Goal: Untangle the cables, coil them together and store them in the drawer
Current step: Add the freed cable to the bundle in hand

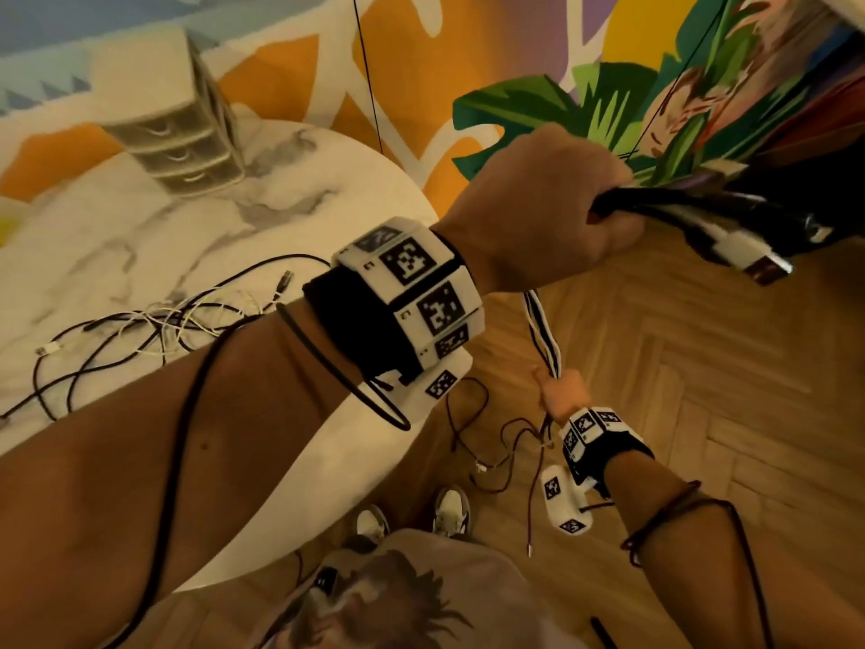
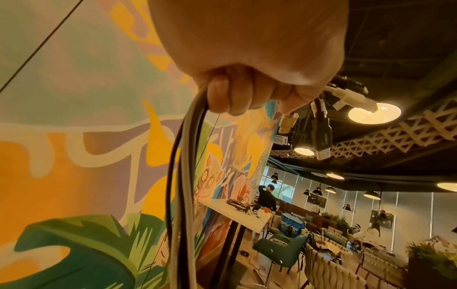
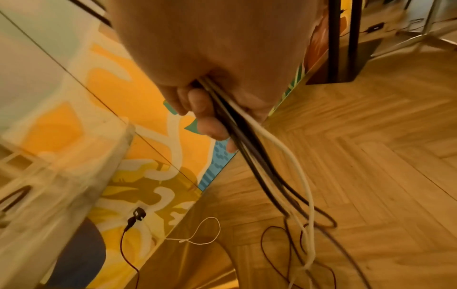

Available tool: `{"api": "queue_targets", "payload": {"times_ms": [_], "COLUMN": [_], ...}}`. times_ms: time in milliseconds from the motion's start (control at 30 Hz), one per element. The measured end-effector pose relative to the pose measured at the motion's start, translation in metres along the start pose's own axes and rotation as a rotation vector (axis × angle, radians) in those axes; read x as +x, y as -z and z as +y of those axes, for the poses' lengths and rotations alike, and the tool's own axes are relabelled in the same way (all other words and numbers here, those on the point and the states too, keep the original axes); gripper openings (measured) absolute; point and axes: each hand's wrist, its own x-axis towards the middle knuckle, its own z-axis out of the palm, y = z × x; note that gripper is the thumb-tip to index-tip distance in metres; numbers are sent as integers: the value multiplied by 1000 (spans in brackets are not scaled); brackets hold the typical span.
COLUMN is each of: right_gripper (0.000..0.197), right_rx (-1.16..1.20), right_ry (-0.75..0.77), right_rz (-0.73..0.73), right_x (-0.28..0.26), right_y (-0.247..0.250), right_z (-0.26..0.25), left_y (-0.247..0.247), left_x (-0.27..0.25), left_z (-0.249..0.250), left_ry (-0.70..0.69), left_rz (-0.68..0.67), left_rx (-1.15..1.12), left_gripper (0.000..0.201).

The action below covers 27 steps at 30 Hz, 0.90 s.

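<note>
My left hand (image 1: pixel 552 199) (image 2: pixel 247 91) is raised high and grips a bundle of black and white cables (image 1: pixel 543 330) (image 2: pixel 183 176) just below their plugs (image 1: pixel 749 260) (image 2: pixel 321 136), which stick out past the fist. The bundle hangs straight down to my right hand (image 1: pixel 561 395) (image 3: pixel 205 117), whose fingers are curled round it (image 3: pixel 247 140) low over the floor. Loose cable ends (image 1: pixel 491 442) (image 3: pixel 306 234) trail below that hand onto the floor. Another tangle of black and white cables (image 1: pixel 154 325) lies on the table. A small drawer unit (image 1: pixel 182 133) stands closed at the table's back.
The round marble table (image 1: pixel 117 236) is on my left, with its edge beside my left forearm. A painted wall rises behind it. My shoes (image 1: pixel 449 512) stand on the wooden parquet floor (image 1: pixel 702 367). A black table leg (image 3: pixel 343 39) stands further off.
</note>
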Motion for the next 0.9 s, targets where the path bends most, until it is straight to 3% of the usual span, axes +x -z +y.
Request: {"api": "queue_targets", "payload": {"times_ms": [133, 267, 400, 467, 567, 633, 700, 767, 833, 900], "right_gripper": [38, 10, 26, 31, 42, 57, 66, 59, 39, 34], "right_rx": [21, -7, 345, 607, 936, 894, 789, 655, 512, 505], "right_ry": [17, 241, 512, 663, 785, 768, 741, 722, 724, 674], "right_rz": [55, 28, 20, -66, -414, -597, -659, -610, -478, -386], "right_x": [1, -20, -50, -70, -97, -108, -110, -109, -108, -112], "right_y": [11, 17, 34, 52, 74, 80, 81, 79, 72, 65], "right_z": [1, -12, -40, -60, -87, -99, -106, -110, -116, -124], "left_y": [-10, -31, -59, -71, -84, -89, -91, -94, -95, -96], "left_x": [1, 0, -17, -28, -41, -47, -52, -58, -64, -69], "left_z": [4, 8, -3, -9, -20, -28, -34, -36, -34, -35], "left_ry": [-24, 46, 246, 387, 519, 545, 532, 500, 517, 540], "left_rz": [27, 91, 78, 38, 3, -24, -71, -116, -125, -123], "left_rx": [-40, -302, -498, -579, -615, -584, -626, -638, -672, -669], "left_gripper": [41, 44, 44, 33, 20, 24, 21, 24, 36, 43]}}
